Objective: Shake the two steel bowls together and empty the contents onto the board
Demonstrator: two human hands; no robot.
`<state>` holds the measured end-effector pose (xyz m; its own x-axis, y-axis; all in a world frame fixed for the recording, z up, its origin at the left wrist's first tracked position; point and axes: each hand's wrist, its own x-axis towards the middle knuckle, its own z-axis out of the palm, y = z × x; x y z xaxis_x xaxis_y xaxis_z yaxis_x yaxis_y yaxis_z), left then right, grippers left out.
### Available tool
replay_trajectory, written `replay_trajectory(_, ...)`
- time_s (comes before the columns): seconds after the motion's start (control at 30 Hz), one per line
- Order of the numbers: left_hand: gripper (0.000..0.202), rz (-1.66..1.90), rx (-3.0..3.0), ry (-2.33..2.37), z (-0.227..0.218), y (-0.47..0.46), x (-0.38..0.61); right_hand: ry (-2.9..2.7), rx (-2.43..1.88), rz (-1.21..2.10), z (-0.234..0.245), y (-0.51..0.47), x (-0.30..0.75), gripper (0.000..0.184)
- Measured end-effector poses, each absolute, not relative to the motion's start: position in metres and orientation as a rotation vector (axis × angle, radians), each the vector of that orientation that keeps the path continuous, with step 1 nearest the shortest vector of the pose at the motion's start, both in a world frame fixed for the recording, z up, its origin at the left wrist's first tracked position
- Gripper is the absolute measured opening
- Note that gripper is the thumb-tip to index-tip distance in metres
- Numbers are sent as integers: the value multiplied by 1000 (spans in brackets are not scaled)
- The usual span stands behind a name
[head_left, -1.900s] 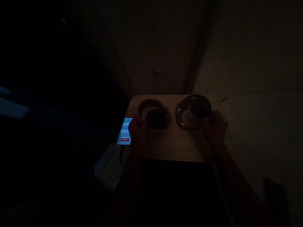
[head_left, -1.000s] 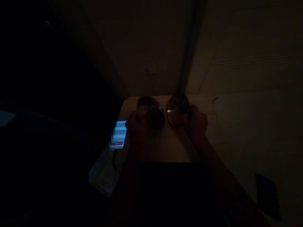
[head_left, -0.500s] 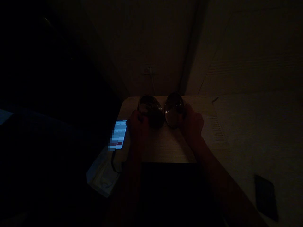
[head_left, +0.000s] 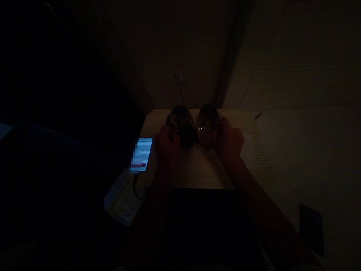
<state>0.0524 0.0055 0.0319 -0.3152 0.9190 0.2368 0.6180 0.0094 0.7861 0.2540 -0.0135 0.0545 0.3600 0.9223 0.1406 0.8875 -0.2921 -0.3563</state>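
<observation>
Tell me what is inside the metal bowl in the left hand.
The round shiny metal bowl in the left hand is tipped toward the second metal bowl in the right hand. Only dark reflections show inside; any contents are lost in the darkness.

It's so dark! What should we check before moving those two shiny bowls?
1. Left hand grips left bowl: ok.
2. Right hand grips right bowl: ok.
3. Both bowls are tipped up on the table; whether their rims touch: cannot tell.
4. Anything inside the bowls: cannot tell, too dark.
5. Lit phone apart from left hand: ok, but close.
6. Enough light: not ok.
</observation>
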Motion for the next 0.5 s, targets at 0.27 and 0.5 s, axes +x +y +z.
replay_trajectory(0.27, 45, 1198, 1595, 1977, 36, 5, 55, -1591, -2213, 96, 47, -12, 258, 42)
replay_trajectory(0.5, 41, 1228, 1609, 1962, 30, 6, 52, -1576, -2183, 100, 45, -12, 259, 42)
